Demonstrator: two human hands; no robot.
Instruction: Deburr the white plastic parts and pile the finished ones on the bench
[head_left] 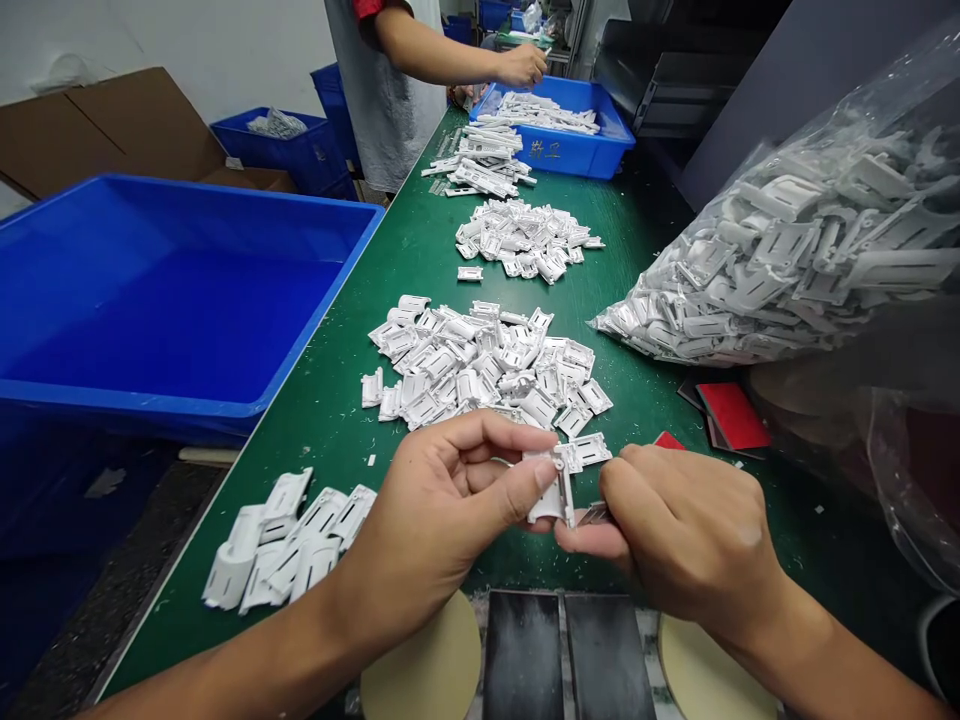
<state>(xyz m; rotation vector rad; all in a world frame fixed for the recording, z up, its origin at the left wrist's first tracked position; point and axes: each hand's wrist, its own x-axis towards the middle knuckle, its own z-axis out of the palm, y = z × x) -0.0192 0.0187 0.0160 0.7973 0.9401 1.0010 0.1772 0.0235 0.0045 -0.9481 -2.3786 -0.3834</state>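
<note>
Centrally, a white plastic part (550, 490) stands upright just above the near edge of the desk, pinched by the left hand (431, 510), whose grip is closed with thumb and forefinger on either side. The right hand (686, 530) is clenched too, grasping a small metal piece (595, 514) that touches the white part's lower side. The hands appear braced toward each other, likely to keep the two pieces steady where they meet. Just beyond lies a large heap of matching white parts (480, 365) on the green desk (352, 420), placed within easy reach. A smaller heap of white parts (281, 545) sits beside the left forearm, and a bulging clear plastic bag (787, 260) full of them lies to the right. Farther off, a large blue bin (247, 187) stands left of the desk, while a co-worker's hand (521, 66) hovers over a blue tray (570, 155).
</note>
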